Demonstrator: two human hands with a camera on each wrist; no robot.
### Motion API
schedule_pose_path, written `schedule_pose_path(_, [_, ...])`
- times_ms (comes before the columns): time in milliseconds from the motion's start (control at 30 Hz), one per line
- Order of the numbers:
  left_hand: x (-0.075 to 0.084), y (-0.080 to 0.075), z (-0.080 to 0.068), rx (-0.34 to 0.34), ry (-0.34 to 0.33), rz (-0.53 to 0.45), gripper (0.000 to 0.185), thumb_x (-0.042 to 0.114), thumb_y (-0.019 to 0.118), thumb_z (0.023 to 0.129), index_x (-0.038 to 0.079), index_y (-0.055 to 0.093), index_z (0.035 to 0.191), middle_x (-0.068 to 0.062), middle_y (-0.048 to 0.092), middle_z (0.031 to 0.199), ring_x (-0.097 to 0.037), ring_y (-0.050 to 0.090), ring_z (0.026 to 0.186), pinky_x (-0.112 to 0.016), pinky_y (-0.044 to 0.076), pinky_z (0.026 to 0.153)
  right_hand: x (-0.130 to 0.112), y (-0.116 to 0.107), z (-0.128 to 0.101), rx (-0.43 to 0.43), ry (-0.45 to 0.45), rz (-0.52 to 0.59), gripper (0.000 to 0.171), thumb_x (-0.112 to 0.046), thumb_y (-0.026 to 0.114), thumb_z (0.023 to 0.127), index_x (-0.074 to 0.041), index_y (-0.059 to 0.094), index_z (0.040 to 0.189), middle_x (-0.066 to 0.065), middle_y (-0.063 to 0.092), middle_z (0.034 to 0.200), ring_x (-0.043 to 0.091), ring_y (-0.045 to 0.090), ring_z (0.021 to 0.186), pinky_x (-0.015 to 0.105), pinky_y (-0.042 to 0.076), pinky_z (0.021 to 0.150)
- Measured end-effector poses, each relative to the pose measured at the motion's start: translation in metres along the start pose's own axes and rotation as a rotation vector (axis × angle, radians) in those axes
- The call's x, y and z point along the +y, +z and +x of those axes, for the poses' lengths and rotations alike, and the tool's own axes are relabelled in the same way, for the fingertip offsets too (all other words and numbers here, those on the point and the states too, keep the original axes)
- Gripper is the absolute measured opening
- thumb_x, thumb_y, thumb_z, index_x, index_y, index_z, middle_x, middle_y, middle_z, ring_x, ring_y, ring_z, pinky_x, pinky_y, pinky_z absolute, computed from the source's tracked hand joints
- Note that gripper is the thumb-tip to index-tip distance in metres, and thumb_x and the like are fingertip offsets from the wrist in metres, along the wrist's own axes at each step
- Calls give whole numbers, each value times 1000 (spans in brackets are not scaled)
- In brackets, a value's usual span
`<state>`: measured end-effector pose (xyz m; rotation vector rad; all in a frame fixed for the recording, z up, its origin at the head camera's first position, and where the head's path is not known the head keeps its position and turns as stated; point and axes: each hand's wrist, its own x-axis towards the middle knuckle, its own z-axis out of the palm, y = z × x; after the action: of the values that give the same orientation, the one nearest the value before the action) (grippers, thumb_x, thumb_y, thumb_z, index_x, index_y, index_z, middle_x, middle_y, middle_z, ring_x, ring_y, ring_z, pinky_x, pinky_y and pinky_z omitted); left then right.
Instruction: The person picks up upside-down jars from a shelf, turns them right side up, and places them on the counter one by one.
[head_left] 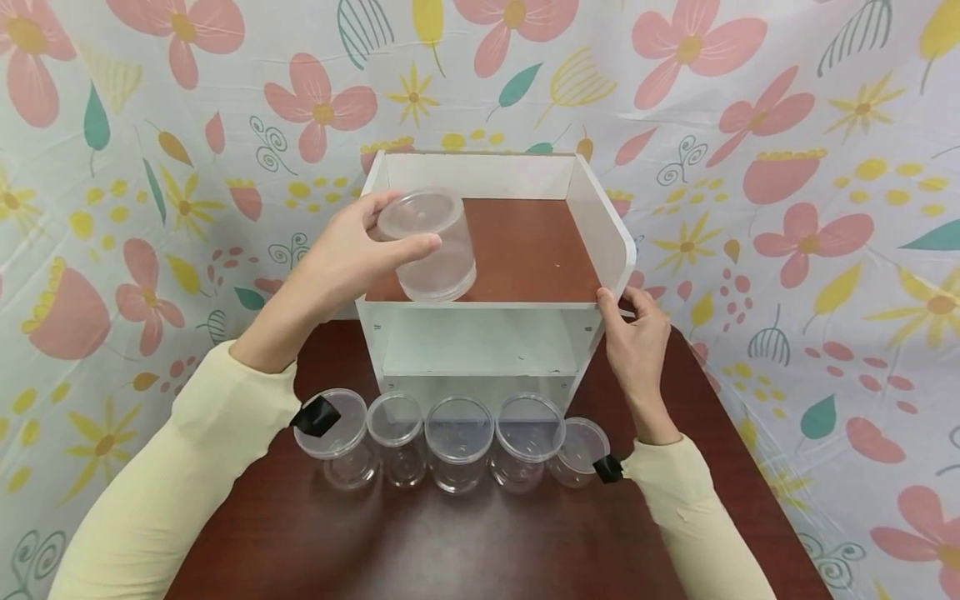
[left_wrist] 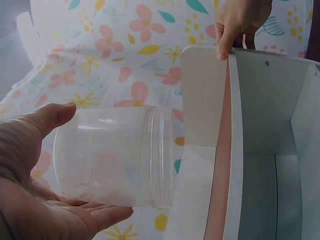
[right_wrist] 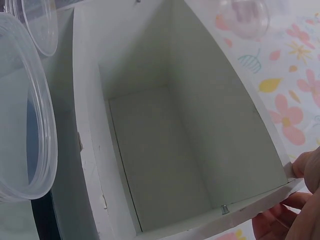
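My left hand (head_left: 341, 250) with fingers (head_left: 408, 244) curled around a clear lidded jar (head_left: 431, 246) tilted on the brown shelf top (head_left: 525, 250), five more jars (head_left: 459, 442) on the bench (head_left: 450, 542) below, my right hand (head_left: 637, 333) gripping the white shelf unit's (head_left: 592, 217) front corner.

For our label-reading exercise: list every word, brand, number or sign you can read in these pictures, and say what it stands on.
None: no readable text on the clear jar in the left hand, the white shelf unit, the table's jars or the floral backdrop.
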<state>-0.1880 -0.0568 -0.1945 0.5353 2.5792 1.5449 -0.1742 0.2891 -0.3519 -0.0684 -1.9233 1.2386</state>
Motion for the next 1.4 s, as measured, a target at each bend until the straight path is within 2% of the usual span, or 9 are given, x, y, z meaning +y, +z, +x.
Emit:
schedule_pose_path(267, [-11,2,-20,2,-11,-119,88,37,78,92,14,30,162,-6,57,141,-20,59,123,-42,46,106,-5,0,-2,3,-2,5,23,-18,72,98,4,77,101,10,69,94,8,63,86,14,52,75])
schedule_pose_path(500, [-23,8,-37,9,-31,-110,87,39,77,92,15,31,162,-4,54,144,-20,58,125,-43,43,109,-2,0,-2,2,6,-4,25,-19,71,98,5,77,102,10,69,95,4,63,86,15,52,76])
schedule_pose_path(700, [-32,15,-48,-14,-27,-168,85,34,77,93,14,31,161,-5,54,145,-18,56,130,-42,42,110,1,0,-1,8,10,-17,27,-20,71,98,5,77,103,3,68,92,7,64,87,15,53,77])
schedule_pose_path(867, [-41,22,-53,-34,-31,-180,82,33,77,93,16,34,160,-7,56,143,-21,60,125,-44,43,110,1,1,-1,8,3,-18,26,-21,71,98,5,77,102,3,68,91,8,64,87,14,53,76])
schedule_pose_path(1067, [-51,35,-56,-55,-31,-183,80,31,78,93,15,36,159,-10,62,135,-22,66,113,-41,49,102,1,0,-1,4,-6,-10,26,-20,70,99,5,77,103,2,68,91,10,64,86,14,53,75])
schedule_pose_path(1400, [-66,58,-58,-65,-18,-219,78,25,79,90,13,40,157,-3,51,151,-22,67,99,-32,53,85,1,0,-1,-1,-3,-7,27,-20,70,99,6,77,103,4,68,92,11,64,88,15,53,75])
